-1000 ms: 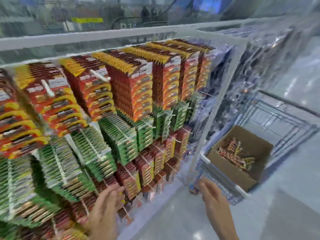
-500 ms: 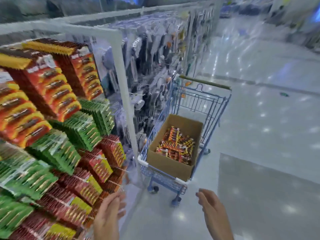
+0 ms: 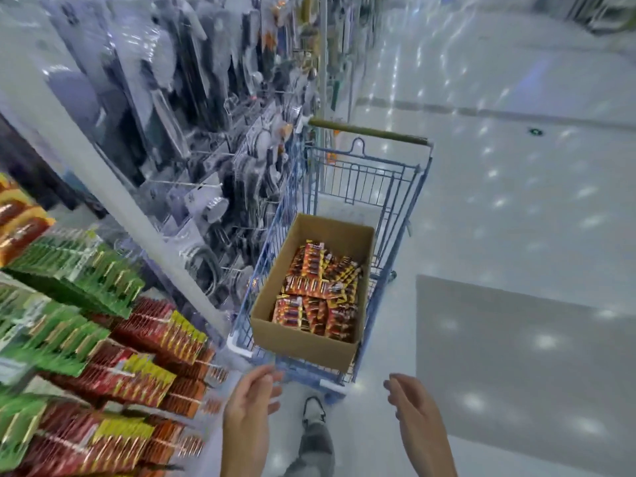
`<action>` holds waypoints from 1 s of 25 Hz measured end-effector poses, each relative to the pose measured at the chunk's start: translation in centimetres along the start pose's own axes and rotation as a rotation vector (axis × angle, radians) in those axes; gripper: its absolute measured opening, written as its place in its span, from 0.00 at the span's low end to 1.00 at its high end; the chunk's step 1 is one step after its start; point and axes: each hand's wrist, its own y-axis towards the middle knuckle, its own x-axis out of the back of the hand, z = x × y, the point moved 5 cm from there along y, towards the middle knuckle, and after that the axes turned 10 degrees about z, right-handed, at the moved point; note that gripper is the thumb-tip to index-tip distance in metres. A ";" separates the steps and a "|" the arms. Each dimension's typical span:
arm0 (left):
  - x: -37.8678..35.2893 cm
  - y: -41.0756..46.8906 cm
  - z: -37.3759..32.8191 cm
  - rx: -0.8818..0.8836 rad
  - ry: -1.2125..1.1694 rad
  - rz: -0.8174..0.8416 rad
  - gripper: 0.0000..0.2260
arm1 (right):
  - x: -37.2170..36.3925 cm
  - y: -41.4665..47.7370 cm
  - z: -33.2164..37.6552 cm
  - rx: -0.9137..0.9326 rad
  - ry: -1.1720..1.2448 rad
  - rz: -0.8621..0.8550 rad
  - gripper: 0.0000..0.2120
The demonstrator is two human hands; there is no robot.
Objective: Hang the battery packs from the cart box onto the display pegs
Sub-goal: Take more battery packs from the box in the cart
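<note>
Both hands hold nothing: the left hand (image 3: 253,404) and right hand (image 3: 413,411) are raised with fingers loosely spread. Compared with half a second ago, the view has swung off the hung display packs (image 3: 148,339), now at the left edge, and the blue cart (image 3: 370,132) sits nearer and central. The left fingertips are just beside the cart's near rim. The battery packs (image 3: 320,290) lie loose in the cardboard box (image 3: 303,346) in the cart, beyond both hands and untouched

A shop aisle: a blue wire cart (image 3: 361,180) stands on a glossy floor (image 3: 516,208) beside long racks (image 3: 144,235) hung thick with packaged goods, including battery packs (image 3: 151,335).
</note>
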 end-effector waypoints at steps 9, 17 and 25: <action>-7.8 15.5 -2.0 0.157 0.066 0.144 0.07 | 0.1 9.7 9.0 -0.004 -0.042 -0.010 0.05; -14.4 28.4 6.4 0.557 0.441 0.261 0.19 | -1.9 16.4 11.1 -0.105 -0.074 0.125 0.06; -16.0 36.5 17.8 0.802 0.603 0.305 0.17 | -0.6 22.0 11.4 -0.217 -0.107 0.244 0.07</action>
